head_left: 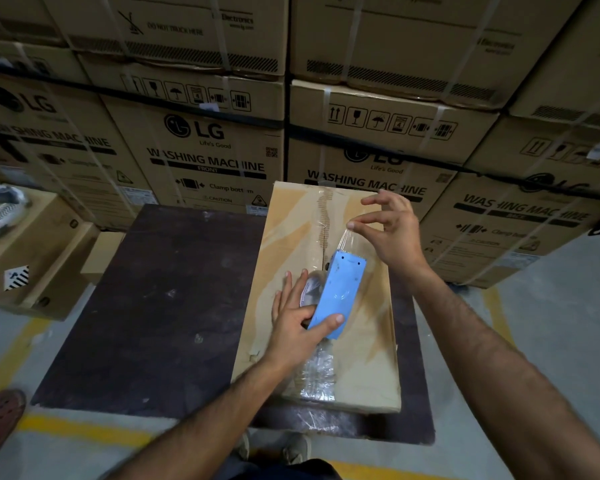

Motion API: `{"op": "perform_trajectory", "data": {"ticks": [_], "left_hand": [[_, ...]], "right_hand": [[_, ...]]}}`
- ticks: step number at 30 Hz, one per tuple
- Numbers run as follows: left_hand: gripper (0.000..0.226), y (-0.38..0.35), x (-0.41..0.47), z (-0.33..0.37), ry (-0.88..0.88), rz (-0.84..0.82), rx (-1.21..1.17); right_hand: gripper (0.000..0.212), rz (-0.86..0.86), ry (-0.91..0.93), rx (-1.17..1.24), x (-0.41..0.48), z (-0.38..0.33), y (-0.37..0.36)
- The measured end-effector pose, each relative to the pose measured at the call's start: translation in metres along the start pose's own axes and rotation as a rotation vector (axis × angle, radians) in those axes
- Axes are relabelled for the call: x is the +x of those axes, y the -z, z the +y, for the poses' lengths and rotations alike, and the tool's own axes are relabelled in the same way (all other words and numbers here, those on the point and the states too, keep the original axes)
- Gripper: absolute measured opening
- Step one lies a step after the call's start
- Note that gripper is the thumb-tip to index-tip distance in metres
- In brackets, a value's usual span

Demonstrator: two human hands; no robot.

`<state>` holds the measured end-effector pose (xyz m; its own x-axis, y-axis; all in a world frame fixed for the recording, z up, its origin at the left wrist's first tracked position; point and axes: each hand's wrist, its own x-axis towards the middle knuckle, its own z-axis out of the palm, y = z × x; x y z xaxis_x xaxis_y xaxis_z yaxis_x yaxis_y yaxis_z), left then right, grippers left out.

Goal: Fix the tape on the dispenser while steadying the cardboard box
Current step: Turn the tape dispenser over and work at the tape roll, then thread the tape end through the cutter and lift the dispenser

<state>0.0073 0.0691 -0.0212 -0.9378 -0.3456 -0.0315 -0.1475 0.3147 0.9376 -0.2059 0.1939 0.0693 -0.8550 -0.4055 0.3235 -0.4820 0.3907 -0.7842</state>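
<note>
A long flat cardboard box (pixel 368 334) lies on a dark table (pixel 160 306), its centre seam partly covered in clear tape. On top of it rests a light blue tape dispenser (pixel 340 289) holding a clear tape roll. My left hand (pixel 302 317) grips the dispenser's near end, thumb across the blue plate and fingers over the roll. My right hand (pixel 388 230) is just beyond the dispenser, pinching the loose end of the clear tape (pixel 350 239) between thumb and forefinger, pulled up from the dispenser's front. Crumpled clear tape (pixel 321 372) lies on the box's near end.
Tall stacks of washing machine cartons (pixel 215 140) wall off the far side. Smaller cartons (pixel 32 258) stand at the left with a pair of shoes on top. Someone's sandalled foot (pixel 0 420) is at the lower left on a floor marked with yellow lines.
</note>
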Motion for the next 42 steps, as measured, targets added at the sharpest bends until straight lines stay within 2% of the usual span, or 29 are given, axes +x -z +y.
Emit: {"op": "perform_trajectory", "data": {"ticks": [6, 10, 15, 19, 24, 27, 30, 33, 36, 39, 42], "left_hand": [[0.036, 0.005, 0.001, 0.007, -0.066, 0.017, 0.007], [0.034, 0.016, 0.01, 0.008, -0.227, 0.057, 0.048], [0.025, 0.039, 0.012, 0.009, -0.443, 0.085, 0.36], [0.011, 0.05, 0.038, 0.005, -0.345, 0.08, 0.435], [0.011, 0.046, 0.084, -0.004, -0.192, 0.072, 0.468], [0.025, 0.045, 0.093, -0.009, -0.175, -0.052, 0.579], [0.041, 0.057, 0.092, -0.021, -0.187, -0.196, 0.545], [0.042, 0.069, 0.082, -0.019, -0.215, -0.265, 0.556], [0.039, 0.078, 0.062, -0.016, -0.16, -0.18, 0.536], [0.056, 0.088, 0.023, -0.019, -0.141, -0.029, 0.36], [0.053, 0.088, -0.024, -0.016, -0.237, 0.02, 0.279]], "right_hand": [[0.015, -0.17, -0.045, 0.158, 0.008, -0.016, 0.013], [0.017, -0.237, -0.061, 0.326, 0.013, -0.021, 0.019], [0.023, -0.361, -0.062, 0.383, 0.009, -0.034, 0.034], [0.019, -0.269, 0.094, 0.248, -0.011, -0.046, 0.041], [0.019, -0.239, 0.317, 0.005, -0.059, -0.051, 0.028], [0.016, -0.272, 0.236, -0.011, -0.097, -0.038, 0.01], [0.013, -0.269, 0.191, -0.026, -0.13, -0.025, -0.004], [0.012, -0.264, 0.16, -0.034, -0.156, -0.019, -0.019], [0.015, -0.219, 0.155, -0.04, -0.175, -0.022, -0.033], [0.016, -0.148, 0.169, -0.038, -0.185, -0.026, -0.043], [0.017, -0.098, 0.197, -0.1, -0.193, -0.029, -0.05]]}}
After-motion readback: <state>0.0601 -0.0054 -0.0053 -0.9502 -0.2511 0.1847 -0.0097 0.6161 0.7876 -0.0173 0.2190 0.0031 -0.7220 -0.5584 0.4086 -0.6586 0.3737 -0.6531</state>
